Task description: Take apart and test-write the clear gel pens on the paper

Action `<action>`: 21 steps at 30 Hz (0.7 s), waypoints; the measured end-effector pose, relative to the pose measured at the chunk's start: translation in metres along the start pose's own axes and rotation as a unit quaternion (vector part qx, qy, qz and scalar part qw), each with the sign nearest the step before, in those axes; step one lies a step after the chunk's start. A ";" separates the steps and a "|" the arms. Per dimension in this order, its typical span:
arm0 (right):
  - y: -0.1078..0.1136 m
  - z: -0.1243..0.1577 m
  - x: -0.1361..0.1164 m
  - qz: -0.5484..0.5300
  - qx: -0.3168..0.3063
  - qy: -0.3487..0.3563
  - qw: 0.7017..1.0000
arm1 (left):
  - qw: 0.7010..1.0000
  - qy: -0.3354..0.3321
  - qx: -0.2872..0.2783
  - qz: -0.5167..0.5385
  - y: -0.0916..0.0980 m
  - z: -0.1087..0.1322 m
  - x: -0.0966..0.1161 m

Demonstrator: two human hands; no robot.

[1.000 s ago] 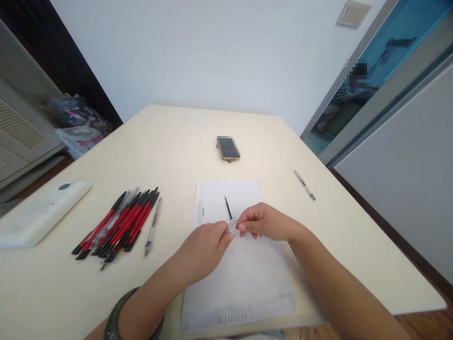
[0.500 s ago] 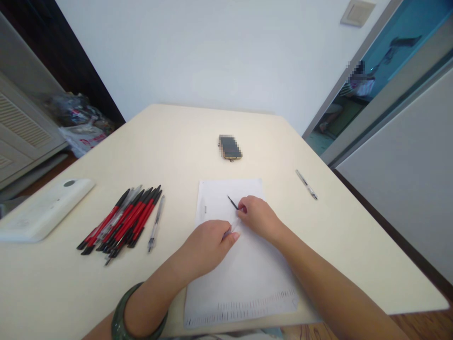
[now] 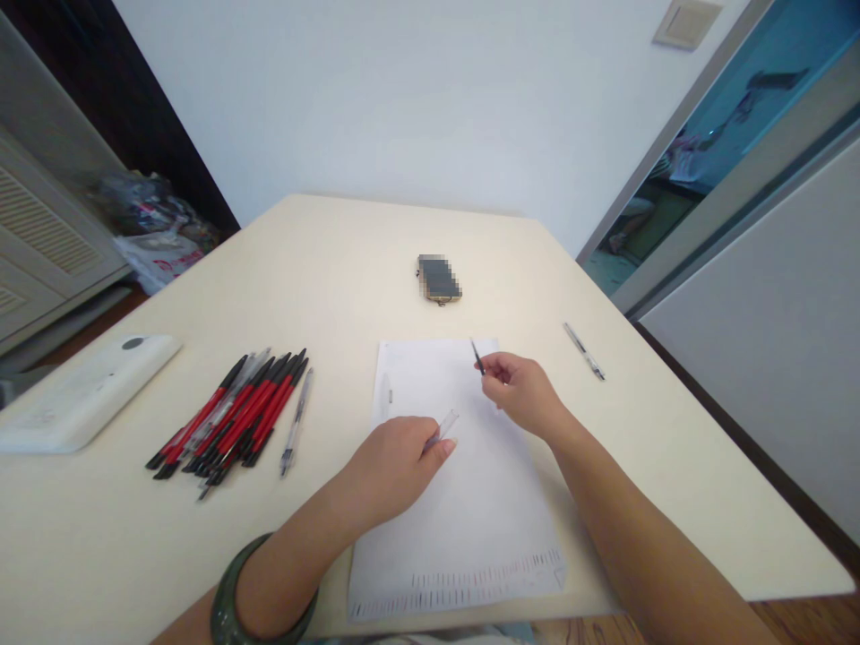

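My left hand (image 3: 401, 461) is closed around a clear pen barrel (image 3: 449, 421), its tube end sticking out past the thumb. My right hand (image 3: 520, 385) pinches a dark pen refill (image 3: 477, 356), tip pointing up and away, apart from the barrel. Both hands are over a white sheet of paper (image 3: 470, 502) with rows of short pen strokes along its near edge. A small clear piece (image 3: 388, 394) lies on the paper's left side. Left of the sheet, a clear pen (image 3: 296, 421) rests beside a pile of red and black pens (image 3: 242, 412).
Another clear pen (image 3: 584, 350) lies on the right of the table (image 3: 349, 269). A dark, blurred-out object (image 3: 439, 278) sits beyond the paper. At the left edge is a white flat device (image 3: 87, 394). A wall (image 3: 403, 98) borders the table's far side.
My right hand has moved right and slightly away, drawing the refill clear of the barrel. My left hand stays in place with the barrel.
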State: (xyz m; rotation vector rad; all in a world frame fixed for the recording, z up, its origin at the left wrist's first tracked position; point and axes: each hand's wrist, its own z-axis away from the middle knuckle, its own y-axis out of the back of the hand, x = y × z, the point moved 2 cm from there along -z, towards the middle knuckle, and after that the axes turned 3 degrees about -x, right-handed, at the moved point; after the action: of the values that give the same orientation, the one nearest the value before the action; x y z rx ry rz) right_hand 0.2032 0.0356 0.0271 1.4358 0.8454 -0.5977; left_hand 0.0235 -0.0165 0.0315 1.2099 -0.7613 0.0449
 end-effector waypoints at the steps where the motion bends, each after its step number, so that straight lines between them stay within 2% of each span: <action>1: 0.003 0.000 -0.002 -0.104 0.013 -0.009 0.994 | 1.000 0.000 0.000 -0.002 0.000 0.000 0.000; 4: 0.008 0.001 -0.008 -0.340 0.029 -0.022 0.940 | 1.000 0.000 -0.002 -0.008 -0.001 0.000 0.000; 7: 0.006 0.003 -0.011 -0.415 0.017 -0.025 0.910 | 1.000 0.001 -0.005 -0.007 -0.001 -0.002 -0.001; 10: 0.002 0.006 -0.012 -0.415 0.007 -0.022 0.910 | 1.000 0.001 -0.005 -0.003 -0.001 -0.002 -0.002; 15: -0.003 0.011 -0.017 -0.378 -0.018 0.005 0.926 | 1.000 0.002 -0.007 0.000 -0.001 -0.002 -0.002; 21: -0.010 0.014 -0.023 -0.335 -0.077 0.009 0.939 | 1.000 0.004 -0.006 0.006 0.000 -0.001 -0.001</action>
State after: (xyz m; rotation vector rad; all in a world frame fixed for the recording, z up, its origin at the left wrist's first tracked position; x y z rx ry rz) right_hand 0.1839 0.0178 0.0389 0.9932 1.3793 -1.0006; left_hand 0.0237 -0.0152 0.0304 1.1942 -0.7608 0.0547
